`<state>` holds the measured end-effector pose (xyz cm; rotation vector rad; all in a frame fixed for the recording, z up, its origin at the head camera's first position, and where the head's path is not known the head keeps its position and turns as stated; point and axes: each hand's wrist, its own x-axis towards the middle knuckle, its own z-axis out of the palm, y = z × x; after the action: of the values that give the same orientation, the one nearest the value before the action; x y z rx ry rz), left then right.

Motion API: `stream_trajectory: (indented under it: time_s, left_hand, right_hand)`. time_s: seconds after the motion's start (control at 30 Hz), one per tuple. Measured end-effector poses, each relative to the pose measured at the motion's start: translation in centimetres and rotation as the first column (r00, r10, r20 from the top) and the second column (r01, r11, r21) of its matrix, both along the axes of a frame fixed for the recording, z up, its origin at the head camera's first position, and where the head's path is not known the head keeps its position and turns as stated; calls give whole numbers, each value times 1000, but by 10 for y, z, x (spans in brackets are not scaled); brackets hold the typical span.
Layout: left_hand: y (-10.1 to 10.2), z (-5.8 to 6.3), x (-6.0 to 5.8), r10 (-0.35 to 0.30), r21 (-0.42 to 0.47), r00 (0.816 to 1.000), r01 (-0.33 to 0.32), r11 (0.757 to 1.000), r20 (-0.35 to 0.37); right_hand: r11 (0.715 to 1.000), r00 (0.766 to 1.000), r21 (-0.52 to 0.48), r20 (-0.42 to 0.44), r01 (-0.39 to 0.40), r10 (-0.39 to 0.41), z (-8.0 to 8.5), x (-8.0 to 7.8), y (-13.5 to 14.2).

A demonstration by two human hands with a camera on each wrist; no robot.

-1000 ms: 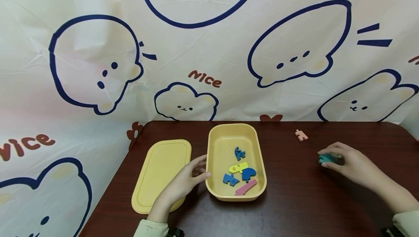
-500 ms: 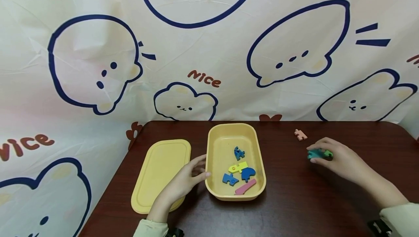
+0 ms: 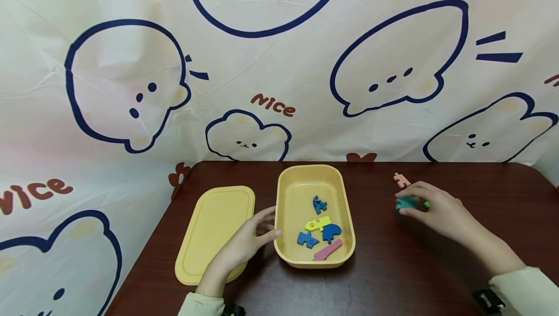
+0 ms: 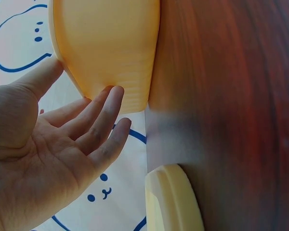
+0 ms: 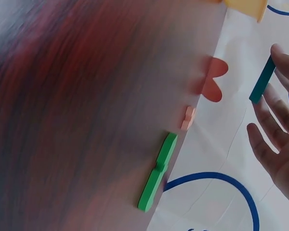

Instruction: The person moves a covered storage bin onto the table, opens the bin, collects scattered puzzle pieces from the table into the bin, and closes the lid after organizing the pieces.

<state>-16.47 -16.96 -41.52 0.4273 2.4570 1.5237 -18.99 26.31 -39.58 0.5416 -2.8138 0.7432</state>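
My right hand (image 3: 441, 211) pinches a teal puzzle piece (image 3: 406, 203) between thumb and fingertips, over the right part of the table. Seen edge-on in the right wrist view, the teal piece is raised off the tabletop. A green puzzle piece (image 5: 157, 172) lies on the table below that hand, mostly hidden by it in the head view. My left hand (image 3: 244, 243) rests against the left side of a yellow box (image 3: 284, 185), thumb at the rim, other fingers loosely extended along the wall. Inside are blue pieces (image 3: 331, 232), a yellow piece (image 3: 318, 223) and a pink piece (image 3: 328, 250).
A pale pink puzzle piece (image 3: 401, 180) lies near the back of the dark wooden table (image 3: 375, 287), just beyond my right hand. The yellow lid (image 3: 214, 233) lies flat left of the box, partly under my left forearm. A printed cloth (image 3: 314, 78) hangs behind the table.
My right hand has carried the teal piece leftward toward the box, with the green piece now showing behind its fingers. The left hand and the box have stayed put.
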Motion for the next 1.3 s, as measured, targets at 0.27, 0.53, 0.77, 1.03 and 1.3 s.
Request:
stream_trajectory:
  time_s: [0.27,0.53,0.77,1.03,1.3]
  left_hand:
    - [0,0,0,-1,4,1000,1,1000,5]
    - [1,0,0,0,2,1000,0,1000,2]
    - [1,0,0,-2,-4,1000,2,1000,-5]
    - [0,-1,0,-3,1,1000,3,1000,-1]
    - [0,0,0,-2,10,1000,2,1000,0]
  right_hand:
    - [999,998,-28,-62,-32,30,-1,-5,-14]
    - [995,996,-77,-62,-61,57,2,-5,-26]
    - [991,993,-93,-78,-98,90,1,-8,-38]
    - [989,991,-97,-95,-108,99,3,-12,-51]
    - [979,992,-163,-44,-120,115,9,-18,-64]
